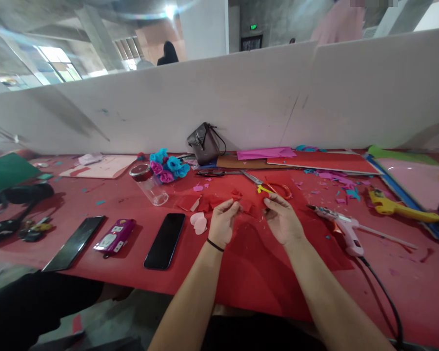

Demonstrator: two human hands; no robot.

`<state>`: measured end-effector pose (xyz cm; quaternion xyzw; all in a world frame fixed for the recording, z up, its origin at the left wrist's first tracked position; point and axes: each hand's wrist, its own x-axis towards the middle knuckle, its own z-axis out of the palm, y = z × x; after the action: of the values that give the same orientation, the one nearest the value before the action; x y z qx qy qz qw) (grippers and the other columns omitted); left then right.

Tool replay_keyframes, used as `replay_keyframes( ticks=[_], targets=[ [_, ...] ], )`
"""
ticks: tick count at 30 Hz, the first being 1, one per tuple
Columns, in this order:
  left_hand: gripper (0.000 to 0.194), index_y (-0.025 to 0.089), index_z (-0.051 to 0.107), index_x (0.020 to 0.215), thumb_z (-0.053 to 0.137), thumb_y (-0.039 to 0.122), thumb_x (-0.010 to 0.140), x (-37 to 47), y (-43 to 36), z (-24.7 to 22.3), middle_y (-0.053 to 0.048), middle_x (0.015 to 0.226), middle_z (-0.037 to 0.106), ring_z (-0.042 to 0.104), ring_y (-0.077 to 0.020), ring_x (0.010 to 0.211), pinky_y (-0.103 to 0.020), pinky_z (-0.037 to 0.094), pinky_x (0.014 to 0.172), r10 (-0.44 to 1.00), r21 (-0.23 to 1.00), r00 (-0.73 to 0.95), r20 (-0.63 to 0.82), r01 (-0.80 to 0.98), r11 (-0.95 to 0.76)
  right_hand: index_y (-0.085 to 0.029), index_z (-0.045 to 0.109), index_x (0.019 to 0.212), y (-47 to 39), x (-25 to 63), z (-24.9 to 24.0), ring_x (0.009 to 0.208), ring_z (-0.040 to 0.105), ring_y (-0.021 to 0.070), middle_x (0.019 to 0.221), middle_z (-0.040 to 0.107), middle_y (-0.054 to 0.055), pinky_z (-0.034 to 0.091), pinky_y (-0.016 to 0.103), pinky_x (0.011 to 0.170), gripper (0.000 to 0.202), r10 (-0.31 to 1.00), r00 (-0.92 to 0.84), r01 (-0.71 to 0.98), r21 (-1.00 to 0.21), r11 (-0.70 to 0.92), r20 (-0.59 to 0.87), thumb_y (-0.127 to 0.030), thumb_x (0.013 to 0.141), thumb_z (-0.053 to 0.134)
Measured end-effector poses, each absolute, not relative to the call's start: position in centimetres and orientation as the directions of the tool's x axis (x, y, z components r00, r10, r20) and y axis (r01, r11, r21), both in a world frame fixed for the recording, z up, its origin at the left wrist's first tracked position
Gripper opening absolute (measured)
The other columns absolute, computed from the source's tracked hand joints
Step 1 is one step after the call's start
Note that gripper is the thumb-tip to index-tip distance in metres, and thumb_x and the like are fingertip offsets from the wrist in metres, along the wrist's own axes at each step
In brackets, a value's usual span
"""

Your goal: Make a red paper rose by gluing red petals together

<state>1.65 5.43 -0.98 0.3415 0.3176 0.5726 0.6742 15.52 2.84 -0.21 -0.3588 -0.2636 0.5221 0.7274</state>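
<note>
My left hand (221, 223), with a dark band at the wrist, is closed in a pinch above the red tabletop; a small piece of red paper (236, 196) shows at its fingertips. Apart from it to the right, my right hand (284, 222) pinches another bit of red paper (266, 196), partly hidden by the fingers. Behind the right hand lie scissors (254, 178) with silver blades. Red paper scraps (247, 207) are scattered between and behind the hands. Pale pink paper petals (198, 223) rest left of my left hand.
A pink glue gun (346, 226) and a yellow one (395, 207) lie on the right. On the left are two phones (164, 241), a purple device (115, 238), a clear jar (151, 187) and blue-pink paper flowers (170, 165). A dark bag (205, 144) leans on the white partition (149, 107).
</note>
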Motion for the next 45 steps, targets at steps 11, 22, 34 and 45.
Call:
replay_keyframes(
  ticks=[11,22,34,45],
  targets=[
    [0.029,0.016,0.062,0.068,0.084,0.024,0.051,1.5,5.4,-0.7,0.002,0.069,0.063,0.06,-0.0097,0.068,-0.026,0.048,0.072,0.959,0.714,0.235,-0.16,-0.643,0.277,-0.023,0.062,0.071,2.5,14.9,-0.2,0.053,0.05,0.0094,0.06,0.056,-0.006,0.04,0.022,0.052,0.022,0.977,0.211,-0.45,-0.883,0.132,0.038,-0.028,0.057,0.078],
    [0.019,0.021,0.074,0.068,0.082,0.034,0.056,2.0,5.1,-1.5,-0.004,0.094,0.069,0.06,-0.0185,0.095,-0.032,0.045,0.089,0.955,0.865,0.244,0.166,-0.502,-0.022,-0.025,0.062,0.07,2.1,14.1,0.2,0.084,0.06,0.0182,0.087,0.067,-0.001,0.047,0.03,0.073,0.018,0.983,0.106,-0.423,-0.888,0.179,0.147,-0.03,0.058,0.076],
    [0.017,0.021,0.076,0.069,0.081,0.032,0.057,2.0,5.3,-1.6,-0.004,0.097,0.067,0.059,-0.0166,0.093,-0.029,0.044,0.088,0.947,0.862,0.251,0.201,-0.504,-0.05,-0.025,0.064,0.065,2.0,14.0,0.3,0.084,0.059,0.0152,0.086,0.066,-0.003,0.043,0.025,0.072,0.013,0.988,0.038,-0.568,-0.811,0.142,0.147,-0.019,0.06,0.074],
    [0.024,0.015,0.069,0.064,0.083,0.031,0.053,2.0,5.6,-1.2,0.0,0.066,0.065,0.057,-0.0098,0.066,-0.024,0.045,0.072,0.992,0.845,0.126,0.02,-0.532,0.051,-0.02,0.053,0.051,2.9,14.8,-0.6,0.059,0.052,0.012,0.064,0.062,-0.002,0.039,0.023,0.057,0.007,0.987,0.119,-0.492,-0.87,-0.04,-0.113,-0.02,0.055,0.058]
  ],
)
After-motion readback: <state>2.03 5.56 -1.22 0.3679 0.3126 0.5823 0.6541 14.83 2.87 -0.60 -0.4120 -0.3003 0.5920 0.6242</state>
